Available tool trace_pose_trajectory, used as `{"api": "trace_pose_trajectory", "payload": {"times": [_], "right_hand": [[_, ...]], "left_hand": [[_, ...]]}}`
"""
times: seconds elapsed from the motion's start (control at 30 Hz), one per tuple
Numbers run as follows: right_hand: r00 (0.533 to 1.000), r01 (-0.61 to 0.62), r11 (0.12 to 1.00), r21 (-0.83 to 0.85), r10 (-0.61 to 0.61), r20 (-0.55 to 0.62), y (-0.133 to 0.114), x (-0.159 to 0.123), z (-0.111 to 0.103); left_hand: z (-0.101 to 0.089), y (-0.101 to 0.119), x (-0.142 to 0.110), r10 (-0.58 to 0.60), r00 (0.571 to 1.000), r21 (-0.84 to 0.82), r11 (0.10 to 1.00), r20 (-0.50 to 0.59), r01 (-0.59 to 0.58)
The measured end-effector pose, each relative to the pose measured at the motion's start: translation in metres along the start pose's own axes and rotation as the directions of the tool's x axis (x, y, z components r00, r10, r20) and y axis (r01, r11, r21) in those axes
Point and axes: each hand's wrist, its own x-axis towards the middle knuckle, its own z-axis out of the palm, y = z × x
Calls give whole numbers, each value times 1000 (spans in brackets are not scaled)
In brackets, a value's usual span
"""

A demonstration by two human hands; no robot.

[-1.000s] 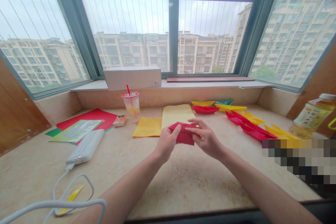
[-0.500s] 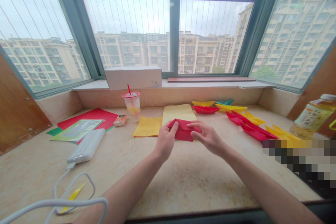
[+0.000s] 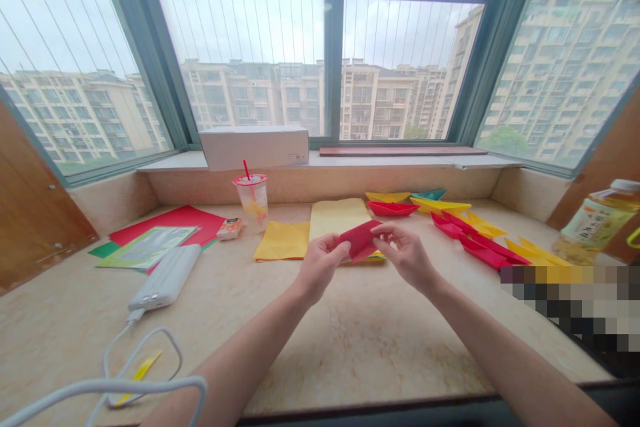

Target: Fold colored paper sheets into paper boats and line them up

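A folded red paper point(image 3: 361, 239) is held in the air just above the stone counter point(image 3: 350, 340), near the middle of the view. My left hand point(image 3: 320, 265) pinches its left end between thumb and fingers. My right hand point(image 3: 409, 255) pinches its right end, fingers curled over the top edge. Under and behind the paper lie a pale yellow sheet point(image 3: 337, 217) and an orange-yellow sheet point(image 3: 283, 240).
Several folded red and yellow paper boats point(image 3: 475, 233) lie at the right, with more boats point(image 3: 393, 208) at the back. A drink cup with a red straw point(image 3: 251, 200), a white power bank point(image 3: 163, 278) with cable, red sheets point(image 3: 175, 221), a white box point(image 3: 254, 145) and a bottle point(image 3: 595, 220) stand around.
The red paper has been lifted off the counter and tilted up, now looking narrower. Both hands rose slightly with it and the right hand shifted to its right end.
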Motion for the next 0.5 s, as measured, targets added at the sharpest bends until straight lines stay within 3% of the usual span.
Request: {"api": "trace_pose_trajectory", "payload": {"times": [0.13, 0.27, 0.5], "right_hand": [[998, 66, 996, -59, -66, -1, -3, 1, -4], [984, 138, 987, -80, -127, 127, -7, -1, -4], [942, 203, 979, -14, -192, 276, -14, -7, 3]], "left_hand": [[-7, 6, -1, -29, 988, 270, 963, 155, -14], [-7, 11, -7, -80, 938, 390, 919, 339, -63], [1, 3, -9, -70, 936, 322, 946, 344, -47]]}}
